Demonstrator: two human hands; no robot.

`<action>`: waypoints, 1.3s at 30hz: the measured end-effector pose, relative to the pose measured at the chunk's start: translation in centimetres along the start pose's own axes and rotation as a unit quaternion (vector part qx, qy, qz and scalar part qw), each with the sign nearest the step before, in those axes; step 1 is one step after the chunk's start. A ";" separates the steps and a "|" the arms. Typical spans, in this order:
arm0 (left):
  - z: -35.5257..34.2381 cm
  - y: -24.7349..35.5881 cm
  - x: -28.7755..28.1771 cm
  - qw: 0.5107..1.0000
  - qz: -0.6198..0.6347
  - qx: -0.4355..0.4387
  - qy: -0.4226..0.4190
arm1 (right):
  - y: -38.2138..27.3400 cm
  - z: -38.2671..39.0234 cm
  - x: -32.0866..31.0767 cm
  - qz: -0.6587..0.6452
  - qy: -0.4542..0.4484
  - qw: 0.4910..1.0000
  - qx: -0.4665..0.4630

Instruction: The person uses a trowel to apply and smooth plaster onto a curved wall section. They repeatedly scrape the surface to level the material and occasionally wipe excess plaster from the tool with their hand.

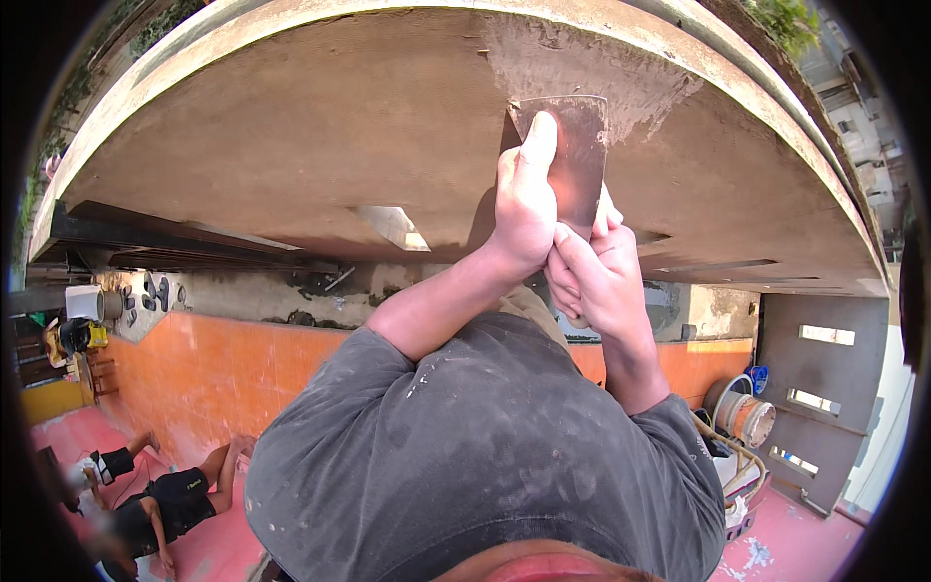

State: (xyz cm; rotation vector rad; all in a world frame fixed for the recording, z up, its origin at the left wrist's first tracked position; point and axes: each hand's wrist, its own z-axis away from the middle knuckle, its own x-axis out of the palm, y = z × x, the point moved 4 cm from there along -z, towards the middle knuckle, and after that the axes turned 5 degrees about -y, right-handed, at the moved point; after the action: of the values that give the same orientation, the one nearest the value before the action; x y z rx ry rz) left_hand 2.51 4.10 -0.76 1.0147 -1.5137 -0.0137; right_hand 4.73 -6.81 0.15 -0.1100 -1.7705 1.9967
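A flat steel trowel (582, 160) with a rectangular, brownish blade is held up in front of the grey-brown plastered surface (291, 126). My left hand (529, 199) grips the blade's left side, thumb stretched along its face; its other fingers are mostly hidden. Lower down, my right hand (601, 276) is curled closed at the blade's lower end, where the handle is covered by the fingers. A rougher, paler plaster patch (621, 73) with a ragged edge lies beyond the blade's top. Whether the blade touches the surface, I cannot tell.
Two people (179, 500) are on the pink floor (218, 543) at the lower left, beside an orange tiled wall (233, 373). At the right are a bucket (747, 417), a basket (742, 485) and a grey metal door (815, 369). A slanted opening (393, 226) pierces the plastered surface.
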 end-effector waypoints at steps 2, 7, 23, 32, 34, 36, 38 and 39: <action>0.0 -0.1 0.1 0.999 -0.033 -0.007 0.002 | 0.1 -0.2 0.4 0.014 -0.009 1.000 -0.009; 0.3 -0.3 0.3 0.998 -0.057 -0.002 0.013 | 0.6 0.0 -0.3 -0.009 -0.004 1.000 -0.014; 0.4 1.2 0.2 0.995 -0.100 -0.013 0.018 | 0.5 -0.7 0.7 -0.027 -0.029 0.999 -0.020; 0.4 1.0 0.8 0.990 -0.120 -0.033 0.058 | 0.4 -0.7 0.3 -0.053 -0.028 0.998 -0.010; 0.3 1.7 -0.1 0.996 -0.086 0.018 0.015 | 0.3 -1.1 0.9 -0.055 -0.036 0.998 -0.005; 0.2 1.9 -0.2 0.998 -0.057 0.008 0.001 | -0.2 -1.3 1.5 -0.054 -0.031 0.998 -0.010; 0.1 2.5 0.3 0.998 -0.069 0.006 0.000 | -0.1 -1.2 1.7 -0.055 -0.025 0.998 -0.017; 0.5 2.2 1.0 0.992 -0.110 -0.032 0.049 | 0.5 -0.7 1.2 -0.052 -0.028 0.998 -0.021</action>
State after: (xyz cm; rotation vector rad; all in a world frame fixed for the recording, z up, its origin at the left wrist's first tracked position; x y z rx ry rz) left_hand 1.00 4.57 1.12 1.1100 -1.2996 -0.1657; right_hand 3.76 -5.77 -0.19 0.0240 -1.8149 1.9079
